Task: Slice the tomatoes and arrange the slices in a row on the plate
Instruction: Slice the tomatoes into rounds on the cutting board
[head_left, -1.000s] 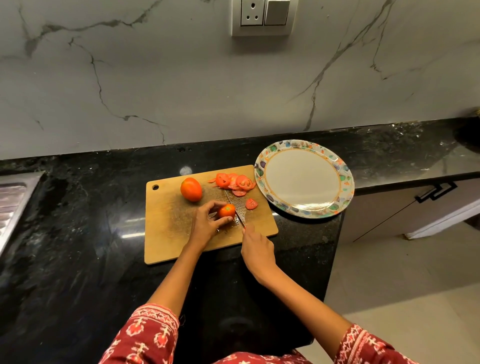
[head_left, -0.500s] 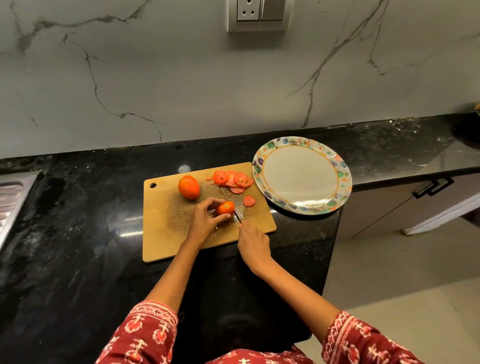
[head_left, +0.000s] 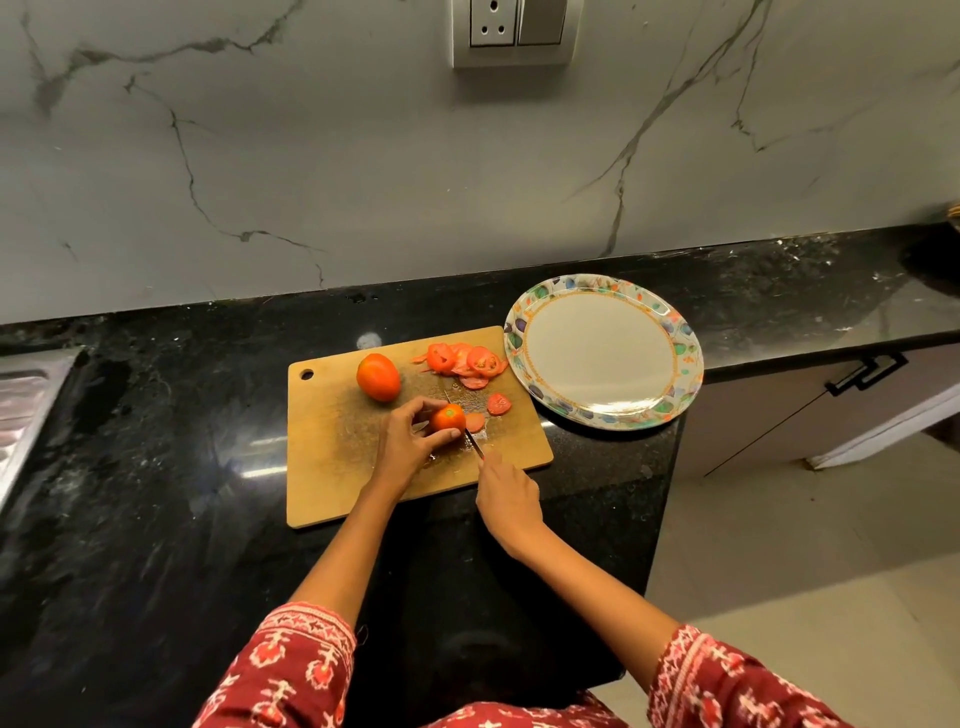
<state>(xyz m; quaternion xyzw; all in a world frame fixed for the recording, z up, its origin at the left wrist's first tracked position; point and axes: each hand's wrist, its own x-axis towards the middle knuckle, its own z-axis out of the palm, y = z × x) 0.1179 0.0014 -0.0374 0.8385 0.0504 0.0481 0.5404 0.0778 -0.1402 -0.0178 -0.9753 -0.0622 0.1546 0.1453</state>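
Note:
A wooden cutting board (head_left: 332, 467) lies on the black counter. My left hand (head_left: 402, 441) grips a partly cut tomato (head_left: 448, 418) on the board. My right hand (head_left: 506, 493) holds a knife (head_left: 474, 446) whose blade sits at the tomato's right face, with a fresh slice (head_left: 475, 422) lying just beyond it. A whole tomato (head_left: 378, 376) rests at the board's back. Several cut slices (head_left: 467, 359) are piled at the back right corner, and one more slice (head_left: 498, 404) lies apart. The patterned-rim plate (head_left: 685, 358) to the right holds nothing.
A steel sink drainer (head_left: 23, 410) sits at the far left. The counter's front edge drops off right of the board, with a cabinet handle (head_left: 865, 375) and floor beyond. The marble wall with a socket (head_left: 514, 31) stands behind.
The knife has cut down through the tomato and a new slice now lies to its right. Both hands stay in about the same place on the board.

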